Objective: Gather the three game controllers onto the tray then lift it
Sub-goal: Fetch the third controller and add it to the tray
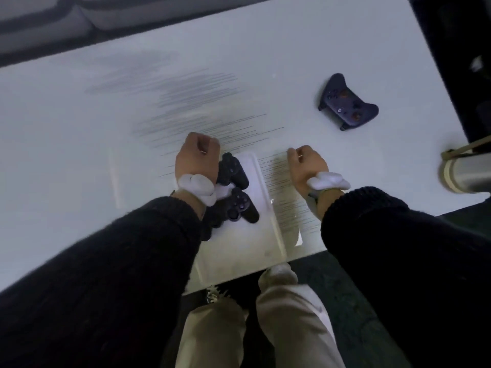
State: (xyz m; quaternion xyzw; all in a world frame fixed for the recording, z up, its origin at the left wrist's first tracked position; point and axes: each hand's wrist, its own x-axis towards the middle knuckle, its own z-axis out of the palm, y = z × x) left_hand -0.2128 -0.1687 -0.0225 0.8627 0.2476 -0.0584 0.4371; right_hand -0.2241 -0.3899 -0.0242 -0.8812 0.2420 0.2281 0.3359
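A pale, see-through tray (268, 208) lies at the table's near edge. Two black controllers rest on its left part, one farther (233, 170) and one nearer (239, 207). My left hand (195, 158) hovers knuckles-up at the tray's far left corner, right beside the farther controller. Its fingers are curled under and hidden, so any grip is unclear. My right hand (305, 166) is just right of the tray's far right rim, with fingers folded and nothing visible in it. A dark blue controller (345, 102) lies alone on the table, far right of the tray.
The white table (79, 128) has grey streaks beyond the tray. A metal cylinder with a strap (465, 173) stands at the right edge. A dark couch (53, 25) runs behind the table. My legs in light trousers (265, 328) are below the near edge.
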